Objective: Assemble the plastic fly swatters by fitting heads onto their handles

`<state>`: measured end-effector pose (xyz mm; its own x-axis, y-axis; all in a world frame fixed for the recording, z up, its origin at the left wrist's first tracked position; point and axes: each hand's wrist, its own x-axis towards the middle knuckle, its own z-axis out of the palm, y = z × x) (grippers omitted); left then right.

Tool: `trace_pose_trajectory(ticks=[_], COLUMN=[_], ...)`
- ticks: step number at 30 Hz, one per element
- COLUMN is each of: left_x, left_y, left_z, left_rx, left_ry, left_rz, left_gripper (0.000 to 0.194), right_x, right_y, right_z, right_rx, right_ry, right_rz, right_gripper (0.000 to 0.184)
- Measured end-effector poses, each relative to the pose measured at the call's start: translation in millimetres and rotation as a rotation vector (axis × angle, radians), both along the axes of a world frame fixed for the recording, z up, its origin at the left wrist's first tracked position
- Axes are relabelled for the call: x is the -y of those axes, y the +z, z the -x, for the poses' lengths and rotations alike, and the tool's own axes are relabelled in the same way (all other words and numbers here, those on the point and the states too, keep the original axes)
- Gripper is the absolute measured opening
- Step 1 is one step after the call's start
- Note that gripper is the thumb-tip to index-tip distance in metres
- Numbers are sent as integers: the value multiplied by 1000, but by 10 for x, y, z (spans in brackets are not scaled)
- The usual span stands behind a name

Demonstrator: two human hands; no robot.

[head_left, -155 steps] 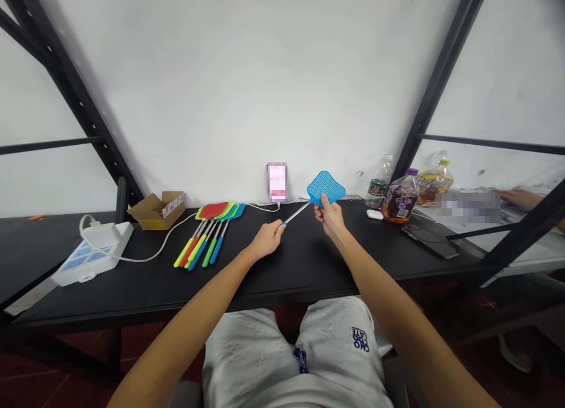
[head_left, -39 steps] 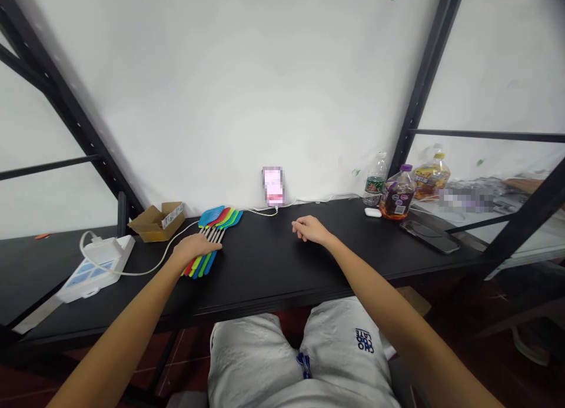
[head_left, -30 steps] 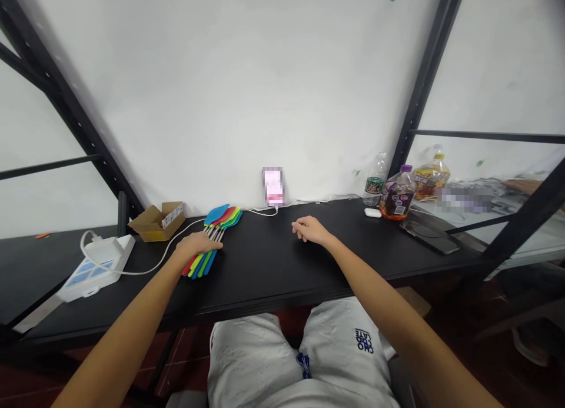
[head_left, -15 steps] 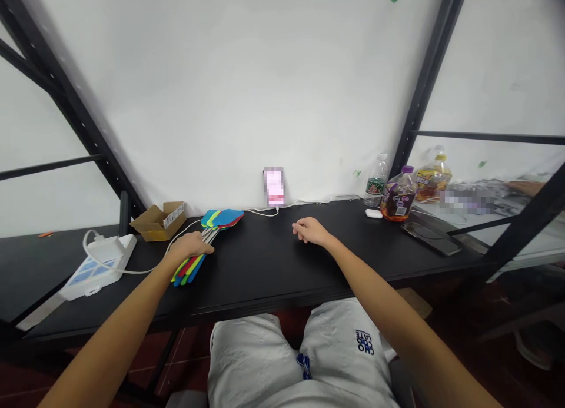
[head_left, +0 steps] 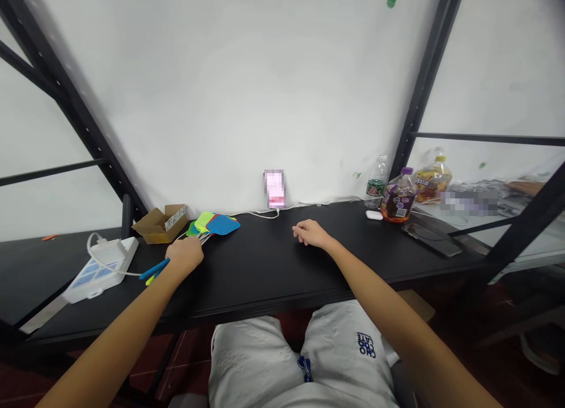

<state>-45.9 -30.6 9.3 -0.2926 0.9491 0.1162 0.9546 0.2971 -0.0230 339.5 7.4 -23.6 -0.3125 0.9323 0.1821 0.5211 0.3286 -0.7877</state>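
Observation:
My left hand (head_left: 185, 255) is closed around the thin metal shafts of a bunch of fly swatters (head_left: 223, 224). Their blue, yellow-green, red and green heads point away from me to the right, above the black desk (head_left: 260, 272). Blue and yellow handles stick out below my wrist on the left; the rest of the handles are hidden. On the right, my right hand (head_left: 311, 232) lies at the desk top with its fingers curled in, and nothing shows in it.
A phone (head_left: 275, 189) leans on the wall with a white cable. On the left are an open cardboard box (head_left: 161, 224) and a white power strip (head_left: 99, 272). Bottles (head_left: 399, 197), a white earbud case (head_left: 374, 215) and a dark phone (head_left: 431, 239) sit on the right.
My left hand has turned and shifted slightly left with the fly swatters, so the handles now point more to the left and the heads have fanned lower. My right hand stays put.

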Motion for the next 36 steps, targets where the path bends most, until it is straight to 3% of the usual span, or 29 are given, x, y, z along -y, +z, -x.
trace_pose_trajectory(ticks=[3, 13, 20, 25, 30, 33, 36], left_x=[51, 157, 275, 299, 383, 450, 465], left_y=[4, 4, -60, -82, -1, 41, 42], left_z=[-119, -321, -521, -498, -537, -716, -1059], left_rx=[-64, -118, -263, -270, -273, -244, -171], left_ry=[70, -2, -86, -125, -186, -265, -351], left_rz=[45, 63, -142, -173, -202, -193, -180], left_gripper=[50, 45, 47, 44, 39, 39, 40], right_x=[-11, -15, -50, -41, -28, -24, -23], right_y=[-9, -23, -52, -46, -33, -21, 3], right_z=[-1, -2, -10, -7, -10, -6, 15], right_rx=[9, 12, 11, 13, 8, -80, -243], right_ry=[3, 4, 12, 8, 3, 9, 30], right_rz=[-8, -6, -6, -8, -22, -31, 78], right_gripper=[29, 29, 31, 30, 33, 44, 58])
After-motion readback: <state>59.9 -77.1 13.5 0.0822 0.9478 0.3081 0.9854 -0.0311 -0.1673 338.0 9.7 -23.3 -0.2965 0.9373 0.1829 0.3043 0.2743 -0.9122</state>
